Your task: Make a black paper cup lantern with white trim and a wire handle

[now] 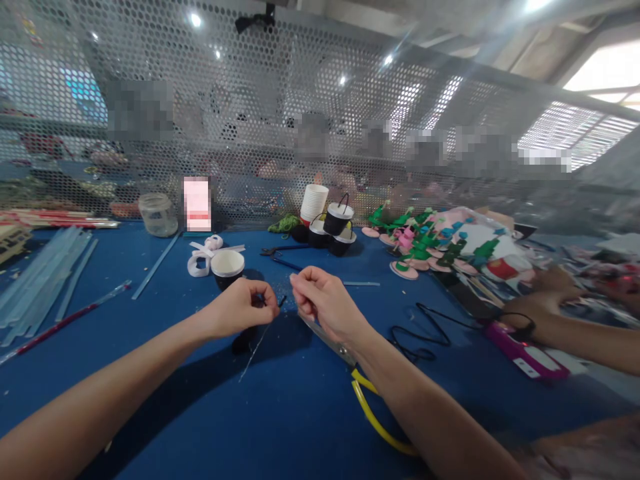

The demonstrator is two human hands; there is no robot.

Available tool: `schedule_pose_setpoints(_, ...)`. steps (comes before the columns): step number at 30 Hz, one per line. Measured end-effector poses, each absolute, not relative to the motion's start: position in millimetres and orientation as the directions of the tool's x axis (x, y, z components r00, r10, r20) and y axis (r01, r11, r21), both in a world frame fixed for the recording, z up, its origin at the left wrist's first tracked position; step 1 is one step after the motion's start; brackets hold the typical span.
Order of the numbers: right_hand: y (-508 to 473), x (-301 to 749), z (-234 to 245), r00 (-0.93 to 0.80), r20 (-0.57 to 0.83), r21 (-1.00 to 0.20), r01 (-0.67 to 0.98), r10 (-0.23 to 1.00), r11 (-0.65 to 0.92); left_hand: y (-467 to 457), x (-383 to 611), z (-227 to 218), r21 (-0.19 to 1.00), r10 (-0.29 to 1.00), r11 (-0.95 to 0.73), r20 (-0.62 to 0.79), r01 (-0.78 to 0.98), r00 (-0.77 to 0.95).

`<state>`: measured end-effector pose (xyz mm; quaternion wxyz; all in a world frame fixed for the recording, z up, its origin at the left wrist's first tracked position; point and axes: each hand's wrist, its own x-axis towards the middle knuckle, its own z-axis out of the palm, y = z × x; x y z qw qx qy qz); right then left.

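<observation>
My left hand (245,310) is closed in a pinch, and a short black cord (283,301) pokes out past its fingertips. Opposite it, my right hand (325,303) is closed, thumb against fingers; what it holds, if anything, is hidden. Scissors (370,407) with yellow handles lie partly under my right hand and forearm. Just behind my left hand stands a small black paper cup (228,265) with a white rim. Below that hand are a dark lump (243,340), which I cannot make out, and a thin clear strand (255,353) on the blue table.
Black cups (339,217) with handles, a white cup stack (314,203) and pliers (273,252) stand or lie behind. Glue sticks (47,280) lie left. Green craft figures (423,243), a cable (420,333) and a purple power strip (523,350) are right, near another person's arm (575,333).
</observation>
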<state>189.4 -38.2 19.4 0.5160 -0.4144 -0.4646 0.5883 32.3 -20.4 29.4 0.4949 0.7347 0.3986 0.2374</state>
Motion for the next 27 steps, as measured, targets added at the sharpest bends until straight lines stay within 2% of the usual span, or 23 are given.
schedule_pose_setpoints(4,-38,190,24,-0.172,-0.060,-0.934,-0.338,0.983,-0.116,-19,31,26,0.868,0.829,-0.294,0.024,0.400,0.558)
schedule_pose_setpoints(11,-38,191,23,-0.283,-0.052,-0.909,-0.383,0.958,-0.162,-21,28,31,0.790,0.826,-0.420,0.129,0.446,0.549)
schedule_pose_setpoints(20,-38,191,20,-0.326,-0.038,-0.910,-0.380,0.945,-0.168,-28,25,45,0.775,0.847,-0.425,0.159,0.468,0.507)
schedule_pose_setpoints(27,-37,191,21,-0.382,-0.047,-0.838,-0.488,0.923,-0.245,-30,24,48,0.747,0.834,-0.472,0.206,0.468,0.512)
